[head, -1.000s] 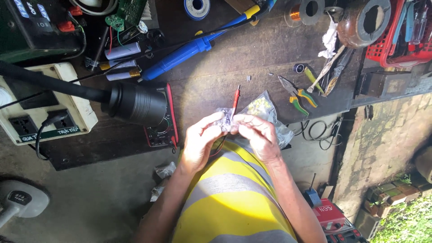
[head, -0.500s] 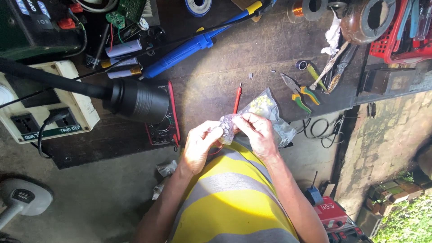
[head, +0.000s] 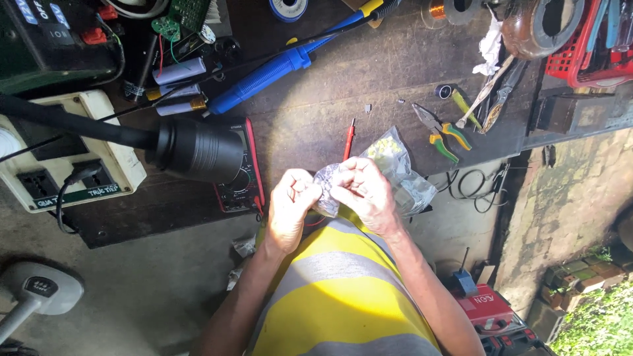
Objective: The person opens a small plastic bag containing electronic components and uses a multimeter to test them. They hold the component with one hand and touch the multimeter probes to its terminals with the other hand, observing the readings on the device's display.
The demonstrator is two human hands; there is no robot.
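Both hands have edged slightly leftward, low of frame centre. Left hand [head: 292,206] and right hand [head: 364,191] pinch a small clear plastic bag [head: 327,186]; short, close grips should keep its contents from spilling.

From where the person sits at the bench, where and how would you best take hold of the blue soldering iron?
Grip the blue soldering iron around the middle of its thick blue handle, coming from above with the fingers across its width. It lies flat and slanted on the workbench, with the yellow end at upper right.

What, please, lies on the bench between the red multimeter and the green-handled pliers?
In the head view, a red screwdriver lies between multimeter and pliers, with a clear plastic bag beside it.
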